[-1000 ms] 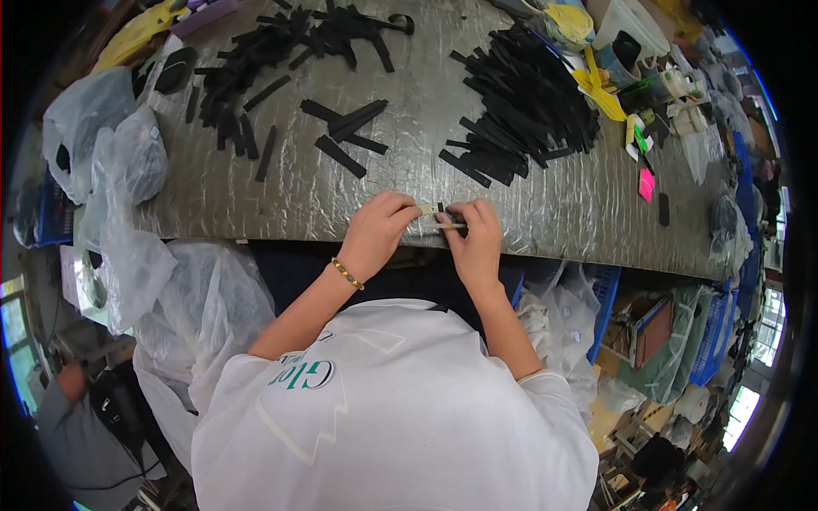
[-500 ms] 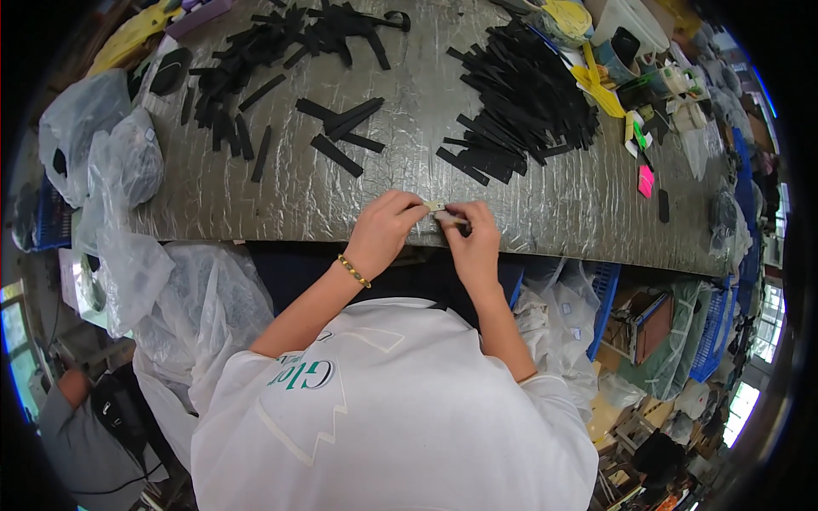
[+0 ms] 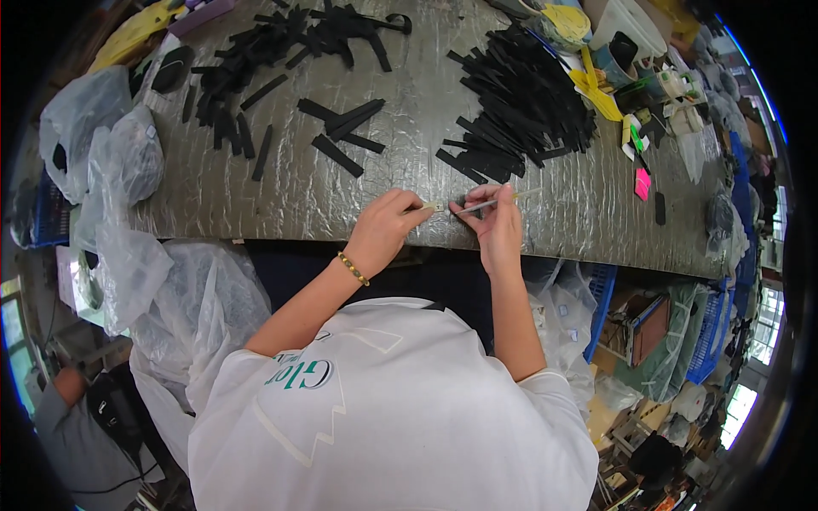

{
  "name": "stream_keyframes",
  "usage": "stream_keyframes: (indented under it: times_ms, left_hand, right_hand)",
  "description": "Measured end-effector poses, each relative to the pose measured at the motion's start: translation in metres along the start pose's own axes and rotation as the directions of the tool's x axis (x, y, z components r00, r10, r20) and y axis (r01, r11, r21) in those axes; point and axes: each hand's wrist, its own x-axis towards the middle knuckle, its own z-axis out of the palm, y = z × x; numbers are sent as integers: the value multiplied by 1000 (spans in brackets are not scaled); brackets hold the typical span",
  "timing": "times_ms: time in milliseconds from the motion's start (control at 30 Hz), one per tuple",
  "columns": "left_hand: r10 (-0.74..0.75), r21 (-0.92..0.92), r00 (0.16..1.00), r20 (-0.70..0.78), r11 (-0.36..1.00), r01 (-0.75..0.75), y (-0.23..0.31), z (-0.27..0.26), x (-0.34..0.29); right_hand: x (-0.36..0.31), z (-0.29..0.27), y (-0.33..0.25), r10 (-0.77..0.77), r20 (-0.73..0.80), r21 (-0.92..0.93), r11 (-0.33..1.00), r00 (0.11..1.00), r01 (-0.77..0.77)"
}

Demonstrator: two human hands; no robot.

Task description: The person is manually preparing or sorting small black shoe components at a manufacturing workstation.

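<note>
Near the front edge of the table, my left hand (image 3: 381, 228) pinches a small pale yellowish piece with a dark mark (image 3: 438, 206) between thumb and fingers; its kind is too small to make out. Just right of it, my right hand (image 3: 501, 234) holds a thin, pale grey stick (image 3: 484, 205) that slants up to the right past the fingers. Its tip points toward the small piece, with a slight gap between. Beyond the left hand lie a few crossed black strips (image 3: 342, 162). A dense pile of black strips (image 3: 524, 98) lies beyond the right hand.
Another heap of black strips (image 3: 247, 68) spreads over the far left of the foil-like tabletop (image 3: 409, 102). Plastic bags (image 3: 128, 162) crowd the left edge. Tubs, yellow scissors (image 3: 595, 89) and a pink tag (image 3: 642, 184) sit at the right. A person (image 3: 81, 426) is at lower left.
My right hand has moved slightly right, away from the left fingers, and turned upward; the thin stick now shows extended from it. My left hand has stayed in place with the small piece.
</note>
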Motion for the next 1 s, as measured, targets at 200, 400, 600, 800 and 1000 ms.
stream_keyframes:
  times_ms: [200,400,600,800,1000]
  left_hand:
    - [5,3,1000,12,1000,-5,-1,0,0]
    - [0,-5,1000,14,1000,0,-1,0,0]
    - [-3,1,1000,22,1000,3,-1,0,-1]
    - [25,9,1000,18,1000,-25,-2,-1,1]
    - [43,49,998,39,998,-45,-3,-1,1]
  right_hand:
    - [1,-1,0,21,18,2,1000,1000,-21]
    - [-1,0,1,-12,37,-49,999,999,14]
    - [0,2,1,-11,74,-94,995,997,18]
    - [2,3,1,44,85,-131,991,995,-32]
    - [-4,1,2,-97,35,-547,831,995,100]
